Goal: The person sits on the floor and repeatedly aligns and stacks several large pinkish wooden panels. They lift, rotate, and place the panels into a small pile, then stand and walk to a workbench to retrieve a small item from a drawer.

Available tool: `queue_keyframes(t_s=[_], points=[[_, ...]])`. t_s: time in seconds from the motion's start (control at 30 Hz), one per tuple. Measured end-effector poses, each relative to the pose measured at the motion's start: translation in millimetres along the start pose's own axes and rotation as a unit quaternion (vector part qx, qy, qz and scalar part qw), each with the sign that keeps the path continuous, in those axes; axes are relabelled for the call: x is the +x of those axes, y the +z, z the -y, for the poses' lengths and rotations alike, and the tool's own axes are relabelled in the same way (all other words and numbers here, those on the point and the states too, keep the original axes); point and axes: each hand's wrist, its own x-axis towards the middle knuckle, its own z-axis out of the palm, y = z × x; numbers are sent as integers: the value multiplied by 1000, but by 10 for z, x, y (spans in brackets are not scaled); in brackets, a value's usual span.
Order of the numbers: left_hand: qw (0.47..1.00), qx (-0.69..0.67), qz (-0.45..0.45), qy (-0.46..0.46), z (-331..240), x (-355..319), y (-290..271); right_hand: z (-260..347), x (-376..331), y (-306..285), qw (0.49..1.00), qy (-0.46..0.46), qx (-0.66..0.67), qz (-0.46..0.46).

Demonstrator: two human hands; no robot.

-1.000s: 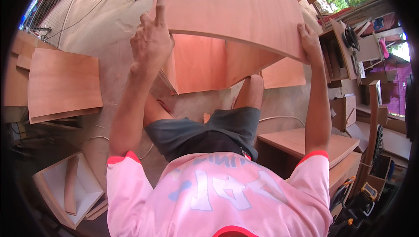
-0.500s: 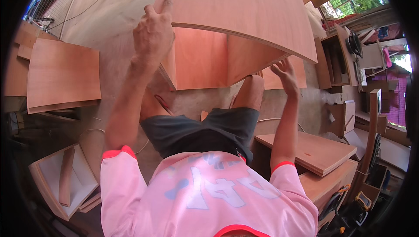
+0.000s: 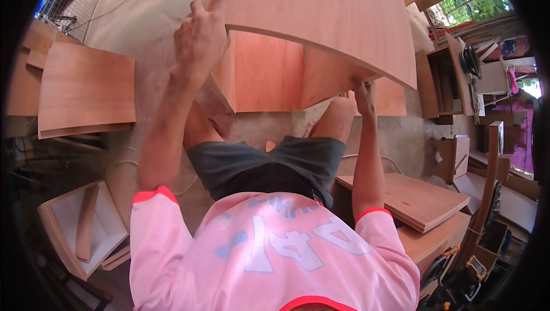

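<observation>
In front of me stands an open-fronted plywood cabinet (image 3: 269, 76), its large top panel (image 3: 321, 13) tilted and jutting over the opening. At the panel's left edge my left hand (image 3: 200, 36) is closed, with one finger stretched along the top face. Below the panel's near right corner, my right hand (image 3: 364, 94) is closed at the meeting of the top and the right side panel (image 3: 329, 79). Its fingertips are partly hidden there. My knees are close to the cabinet's open front.
Plywood panels (image 3: 86, 87) are stacked at the left, above an open box (image 3: 54, 213) holding a wooden strip. To the right lie more boards (image 3: 412, 196) beside power tools (image 3: 472, 271). An open wooden cabinet (image 3: 444, 81) stands farther right. A cable (image 3: 123, 162) crosses the floor.
My right hand has gone from spread fingers to closed at the cabinet's right corner. The left hand keeps its place on the panel's edge. The whole view has shifted slightly.
</observation>
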Motion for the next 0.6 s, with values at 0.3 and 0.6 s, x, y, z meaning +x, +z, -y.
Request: queue_keyframes(t_s=[0.3,0.6], points=[[1000,-8,-16,-6,-63,-27,3,13,2,-202,998,-29,-47,25],[1000,10,-23,-11,103,-24,19,-133,-1,-380,998,-44,-21,42]])
